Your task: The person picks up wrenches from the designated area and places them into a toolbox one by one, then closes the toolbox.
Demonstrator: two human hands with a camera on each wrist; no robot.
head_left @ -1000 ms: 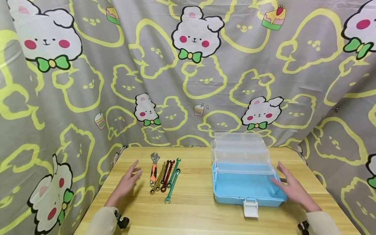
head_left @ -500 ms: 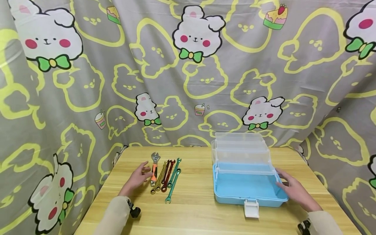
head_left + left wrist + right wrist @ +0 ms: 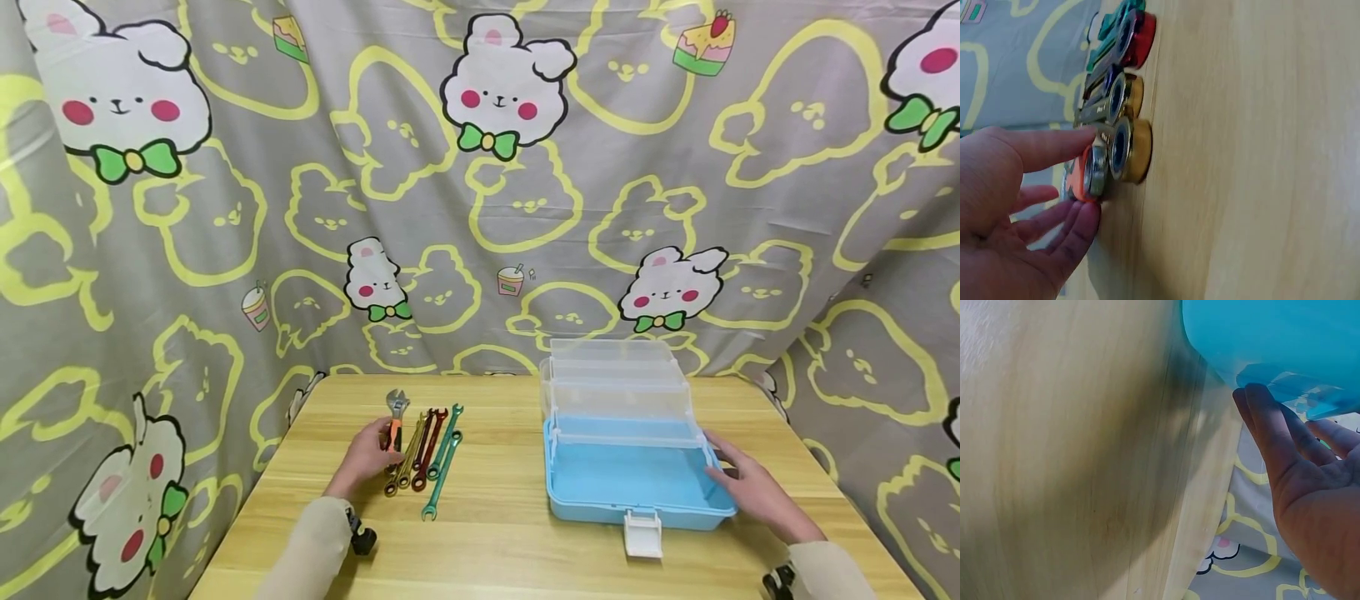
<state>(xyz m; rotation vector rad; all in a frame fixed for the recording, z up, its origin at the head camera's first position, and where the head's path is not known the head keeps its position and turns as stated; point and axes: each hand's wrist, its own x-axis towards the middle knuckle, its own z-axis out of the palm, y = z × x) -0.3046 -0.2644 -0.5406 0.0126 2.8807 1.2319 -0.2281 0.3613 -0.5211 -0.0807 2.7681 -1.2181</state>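
At the left of the table lies an adjustable wrench (image 3: 396, 432) with an orange and black handle. My left hand (image 3: 367, 454) is around that handle, and in the left wrist view the thumb and fingertips (image 3: 1088, 215) grip it from opposite sides. Beside it lie gold combination wrenches (image 3: 1132, 150), red ones (image 3: 429, 450) and green ones (image 3: 442, 475). On the right stands a light blue toolbox (image 3: 637, 479) with its clear lid and trays (image 3: 618, 379) raised. My right hand (image 3: 757, 492) rests against the toolbox's right side with fingers fairly straight; its thumb reaches the rim.
A white latch (image 3: 642, 533) hangs from the toolbox's front. The wooden table (image 3: 502, 542) stretches between tools and box. A grey curtain (image 3: 510, 217) with cartoon prints surrounds the back and sides.
My left hand has moved right from beside the tools onto the adjustable wrench and closed around its handle. My right hand has come down against the toolbox's right side.
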